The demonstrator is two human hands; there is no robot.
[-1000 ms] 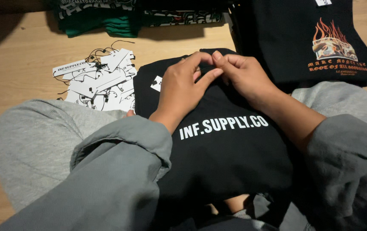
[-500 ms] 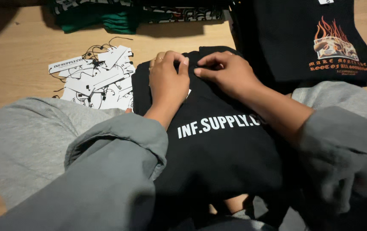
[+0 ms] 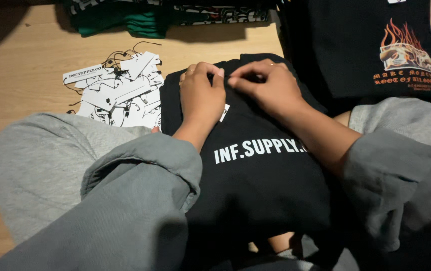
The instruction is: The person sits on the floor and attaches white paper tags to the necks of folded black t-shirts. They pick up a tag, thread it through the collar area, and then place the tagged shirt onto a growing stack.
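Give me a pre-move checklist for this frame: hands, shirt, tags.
1. Both hands on the folded black shirt: ok; left hand and right hand meet at its far edge.
2. Shirt flat on the lap: ok.
3. White tag beside the left hand: ok, partly hidden.
4. Tag fastened to the shirt: cannot tell.
5. Spare tag pile on the floor: ok.

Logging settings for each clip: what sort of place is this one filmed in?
Probably a small clothing packing or tagging spot on a wooden floor: a pile of white hang tags, folded shirts stacked nearby, and both hands on a folded black shirt.
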